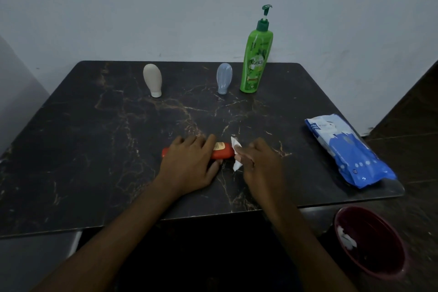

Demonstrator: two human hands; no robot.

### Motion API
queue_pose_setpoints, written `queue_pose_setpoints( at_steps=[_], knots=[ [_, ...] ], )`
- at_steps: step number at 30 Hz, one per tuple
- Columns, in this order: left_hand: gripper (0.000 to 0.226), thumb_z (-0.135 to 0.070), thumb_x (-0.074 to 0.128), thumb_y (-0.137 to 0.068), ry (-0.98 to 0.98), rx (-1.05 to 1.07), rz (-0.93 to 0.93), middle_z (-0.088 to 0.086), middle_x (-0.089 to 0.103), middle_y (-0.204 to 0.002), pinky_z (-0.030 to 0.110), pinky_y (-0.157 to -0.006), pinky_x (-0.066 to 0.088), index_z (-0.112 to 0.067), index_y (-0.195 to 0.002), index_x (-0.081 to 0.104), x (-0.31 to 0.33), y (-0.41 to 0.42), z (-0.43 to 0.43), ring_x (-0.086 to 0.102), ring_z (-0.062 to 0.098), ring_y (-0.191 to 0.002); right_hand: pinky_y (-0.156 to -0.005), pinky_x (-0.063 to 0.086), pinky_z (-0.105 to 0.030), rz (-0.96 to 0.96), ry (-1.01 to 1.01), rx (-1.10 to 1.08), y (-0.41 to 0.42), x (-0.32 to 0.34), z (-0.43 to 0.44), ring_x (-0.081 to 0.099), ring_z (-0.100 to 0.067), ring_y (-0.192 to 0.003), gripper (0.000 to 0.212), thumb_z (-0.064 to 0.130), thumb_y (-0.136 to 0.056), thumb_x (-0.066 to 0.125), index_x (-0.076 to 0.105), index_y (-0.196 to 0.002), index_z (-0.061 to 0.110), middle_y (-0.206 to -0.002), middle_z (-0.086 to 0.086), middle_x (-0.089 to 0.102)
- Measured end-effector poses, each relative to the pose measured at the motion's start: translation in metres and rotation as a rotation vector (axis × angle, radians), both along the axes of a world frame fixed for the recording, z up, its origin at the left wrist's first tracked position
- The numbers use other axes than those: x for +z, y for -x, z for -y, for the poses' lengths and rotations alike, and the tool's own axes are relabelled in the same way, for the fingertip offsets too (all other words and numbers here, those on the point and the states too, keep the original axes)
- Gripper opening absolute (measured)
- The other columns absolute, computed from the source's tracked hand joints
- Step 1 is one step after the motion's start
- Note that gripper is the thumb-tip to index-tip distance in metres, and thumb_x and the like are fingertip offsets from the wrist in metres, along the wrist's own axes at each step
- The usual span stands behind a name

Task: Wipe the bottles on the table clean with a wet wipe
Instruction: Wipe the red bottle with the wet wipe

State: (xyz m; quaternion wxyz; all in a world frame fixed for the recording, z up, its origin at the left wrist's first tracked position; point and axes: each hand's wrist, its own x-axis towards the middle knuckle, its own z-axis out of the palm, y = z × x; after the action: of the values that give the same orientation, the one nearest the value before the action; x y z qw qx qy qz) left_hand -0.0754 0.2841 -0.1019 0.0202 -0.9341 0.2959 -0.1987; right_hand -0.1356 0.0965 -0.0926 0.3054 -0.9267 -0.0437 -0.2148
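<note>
Orange bottle [222, 150] lies on side, near front middle of table [94, 149]. Left hand [189, 163] lies over it, fingers curled round body. Right hand [258, 161] pinches white wipe [235, 146], which touches bottle's right end.

Beige bottle [152, 79], blue bottle [224, 78] and green bottle [256, 59] stand in row near far edge, well apart from hands. Bare tabletop between row and hands, also on left side.

Pack [348, 149] lies at right edge. Bin [369, 242] on floor beside front right corner.
</note>
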Motion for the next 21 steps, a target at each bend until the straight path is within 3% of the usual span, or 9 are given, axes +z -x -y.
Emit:
queue_pose_setpoints(
  at_steps=[3, 5, 7, 9, 11, 13, 17, 21],
  knots=[
    [0.059, -0.066, 0.037, -0.094, -0.008, 0.013, -0.015, 0.004, 0.065, -0.11, 0.042, -0.083, 0.043, -0.018, -0.121, 0.059, -0.002, 0.001, 0.0, 0.059, 0.023, -0.096, -0.064, 0.036, -0.003, 0.033, -0.04, 0.009, 0.0, -0.006, 0.0, 0.049, 0.006, -0.073, 0.03, 0.01, -0.09, 0.065, 0.069, -0.118, 0.019, -0.083, 0.007, 0.051],
    [0.068, -0.068, 0.032, -0.095, -0.012, 0.013, -0.032, 0.005, 0.062, -0.116, 0.043, -0.086, 0.043, -0.016, -0.129, 0.058, -0.003, -0.001, 0.001, 0.057, 0.022, -0.101, -0.061, 0.034, -0.005, 0.023, 0.046, -0.015, -0.002, -0.01, 0.002, 0.046, 0.001, -0.068, 0.036, 0.006, -0.086, 0.068, 0.069, -0.12, 0.019, -0.085, 0.004, 0.054],
    [0.075, -0.071, 0.027, -0.097, -0.023, 0.017, -0.06, 0.006, 0.059, -0.119, 0.045, -0.09, 0.041, -0.014, -0.137, 0.054, -0.002, -0.003, 0.0, 0.055, 0.022, -0.105, -0.068, 0.043, -0.016, -0.055, 0.111, 0.006, -0.006, -0.009, 0.002, 0.051, -0.009, -0.077, 0.04, 0.007, -0.086, 0.068, 0.066, -0.124, 0.018, -0.095, -0.002, 0.057],
    [0.079, -0.073, 0.023, -0.097, -0.034, 0.018, -0.074, 0.007, 0.057, -0.121, 0.045, -0.092, 0.04, -0.014, -0.141, 0.051, -0.002, -0.004, 0.0, 0.052, 0.022, -0.108, -0.085, 0.047, -0.03, -0.24, 0.226, 0.032, -0.023, -0.001, -0.002, 0.054, -0.02, -0.098, 0.041, 0.017, -0.093, 0.059, 0.056, -0.134, 0.019, -0.115, -0.008, 0.054],
    [0.081, -0.075, 0.021, -0.096, -0.037, 0.015, -0.076, 0.007, 0.055, -0.121, 0.045, -0.092, 0.039, -0.014, -0.141, 0.05, -0.002, -0.004, 0.0, 0.05, 0.023, -0.108, -0.103, 0.039, -0.035, -0.517, 0.422, -0.002, -0.055, 0.014, -0.011, 0.047, -0.024, -0.121, 0.045, 0.029, -0.099, 0.05, 0.044, -0.143, 0.02, -0.135, -0.008, 0.047],
    [0.081, -0.078, 0.02, -0.094, -0.036, 0.019, -0.078, 0.007, 0.054, -0.118, 0.045, -0.09, 0.039, -0.015, -0.134, 0.053, -0.001, -0.005, 0.0, 0.049, 0.023, -0.106, -0.108, 0.036, -0.037, -0.703, 0.453, -0.047, -0.08, 0.029, -0.018, 0.046, -0.024, -0.127, 0.044, 0.03, -0.1, 0.049, 0.046, -0.141, 0.015, -0.14, -0.008, 0.047],
    [0.079, -0.084, 0.017, -0.09, -0.043, 0.039, -0.086, 0.005, 0.052, -0.114, 0.044, -0.088, 0.038, -0.02, -0.118, 0.054, -0.001, -0.008, 0.001, 0.047, 0.022, -0.102, -0.1, 0.047, -0.036, -0.631, 0.294, -0.092, -0.088, 0.047, -0.019, 0.058, -0.023, -0.114, 0.032, 0.027, -0.097, 0.056, 0.057, -0.124, 0.01, -0.125, -0.01, 0.06],
    [0.082, -0.086, 0.015, -0.089, -0.05, 0.044, -0.091, 0.006, 0.053, -0.117, 0.044, -0.09, 0.039, -0.019, -0.118, 0.054, -0.001, -0.007, 0.002, 0.048, 0.022, -0.106, -0.106, 0.036, -0.035, -0.588, 0.268, -0.083, -0.054, 0.041, -0.015, 0.047, -0.025, -0.126, 0.041, 0.022, -0.101, 0.046, 0.044, -0.14, 0.012, -0.14, -0.012, 0.047]
  ],
)
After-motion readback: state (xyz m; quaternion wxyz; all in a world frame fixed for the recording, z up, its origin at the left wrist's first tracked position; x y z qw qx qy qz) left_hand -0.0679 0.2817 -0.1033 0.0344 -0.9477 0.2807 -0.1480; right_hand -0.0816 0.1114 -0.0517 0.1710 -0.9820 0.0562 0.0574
